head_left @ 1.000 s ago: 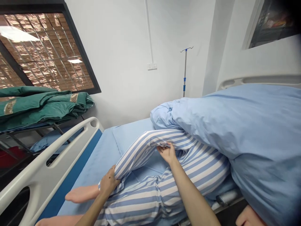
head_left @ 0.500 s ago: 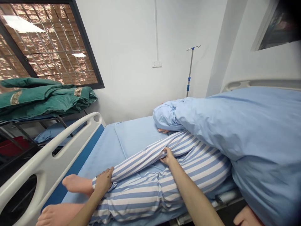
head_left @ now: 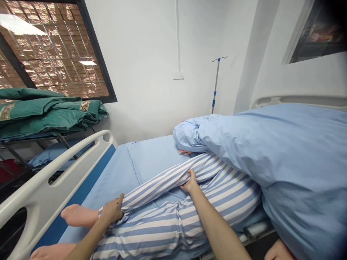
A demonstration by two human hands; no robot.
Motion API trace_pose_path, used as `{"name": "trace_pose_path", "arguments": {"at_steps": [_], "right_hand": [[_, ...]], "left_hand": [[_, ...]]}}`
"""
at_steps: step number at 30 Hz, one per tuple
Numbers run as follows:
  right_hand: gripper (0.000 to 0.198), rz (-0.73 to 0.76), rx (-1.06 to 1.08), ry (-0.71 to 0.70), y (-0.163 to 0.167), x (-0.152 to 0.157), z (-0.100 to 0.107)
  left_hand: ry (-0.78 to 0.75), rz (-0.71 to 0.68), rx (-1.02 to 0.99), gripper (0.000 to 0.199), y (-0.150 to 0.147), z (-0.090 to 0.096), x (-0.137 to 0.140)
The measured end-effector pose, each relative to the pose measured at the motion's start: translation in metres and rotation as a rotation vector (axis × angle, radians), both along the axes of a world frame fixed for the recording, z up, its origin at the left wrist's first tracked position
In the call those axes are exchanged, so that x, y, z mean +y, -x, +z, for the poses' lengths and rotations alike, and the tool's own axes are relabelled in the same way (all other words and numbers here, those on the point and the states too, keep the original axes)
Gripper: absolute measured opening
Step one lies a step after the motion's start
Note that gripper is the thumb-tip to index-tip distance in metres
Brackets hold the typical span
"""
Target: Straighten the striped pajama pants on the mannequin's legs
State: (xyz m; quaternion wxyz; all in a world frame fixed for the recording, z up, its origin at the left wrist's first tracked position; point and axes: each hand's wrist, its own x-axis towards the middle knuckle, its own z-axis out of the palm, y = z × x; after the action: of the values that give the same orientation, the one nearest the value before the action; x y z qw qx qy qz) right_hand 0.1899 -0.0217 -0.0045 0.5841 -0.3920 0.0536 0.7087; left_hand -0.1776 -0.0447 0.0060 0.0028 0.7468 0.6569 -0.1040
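Observation:
A figure with smooth, doll-like feet lies on the bed in blue-and-white striped trousers (head_left: 151, 231). My left hand (head_left: 112, 210) is closed round its far leg (head_left: 157, 186) just above the ankle, over the trouser cuff. Farther up, my right hand (head_left: 190, 182) grips the same leg around the knee, thumb on top and the other fingers partly hidden beneath. The far foot (head_left: 78, 215) sticks out past the cuff, and the near foot (head_left: 51, 251) is partly cut off by the frame. A light blue quilt (head_left: 244, 144) covers the upper body.
The bed's white footboard (head_left: 65, 173) rises at left, with blue sheet (head_left: 151, 155) beyond the legs. Folded green bedding (head_left: 51, 112) lies on a neighbouring rack. A drip stand (head_left: 216, 83) stands by the wall. The figure's hand (head_left: 279, 251) shows at lower right.
The view has shifted slightly, so the bed's foot end appears a little farther left. Both my hands keep their hold on the far leg, which lies in much the same position.

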Motion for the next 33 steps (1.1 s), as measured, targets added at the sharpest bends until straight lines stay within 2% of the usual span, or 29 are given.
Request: {"name": "trace_pose_path", "arguments": {"at_steps": [4, 10, 13, 16, 20, 24, 27, 33], "right_hand": [[0.027, -0.067, 0.094, -0.196, 0.000, -0.002, 0.009], [0.025, -0.111, 0.211, -0.455, -0.004, -0.002, 0.025], [0.027, -0.131, 0.289, -0.528, -0.004, 0.002, 0.035], [0.027, -0.146, 0.316, -0.601, -0.007, 0.009, 0.051], [0.031, -0.146, 0.298, -0.695, -0.024, 0.017, 0.086], [0.038, -0.153, 0.303, -0.721, -0.039, 0.023, 0.115], [0.037, -0.179, 0.303, -0.716, -0.040, 0.025, 0.120], [0.040, -0.194, 0.324, -0.697, -0.038, 0.023, 0.123]], "left_hand": [[-0.036, 0.069, -0.056, 0.062, -0.007, 0.010, 0.011], [-0.106, 0.110, -0.094, 0.060, -0.021, 0.051, 0.032], [-0.126, 0.124, -0.125, 0.062, -0.031, 0.063, 0.036], [-0.126, 0.111, -0.235, 0.059, -0.057, 0.060, 0.036], [-0.166, 0.092, -0.428, 0.047, -0.120, 0.049, 0.035], [-0.233, 0.191, -0.503, 0.044, -0.170, 0.045, 0.034], [-0.243, 0.205, -0.495, 0.041, -0.177, 0.042, 0.033], [-0.221, 0.187, -0.476, 0.041, -0.167, 0.045, 0.031]]}}
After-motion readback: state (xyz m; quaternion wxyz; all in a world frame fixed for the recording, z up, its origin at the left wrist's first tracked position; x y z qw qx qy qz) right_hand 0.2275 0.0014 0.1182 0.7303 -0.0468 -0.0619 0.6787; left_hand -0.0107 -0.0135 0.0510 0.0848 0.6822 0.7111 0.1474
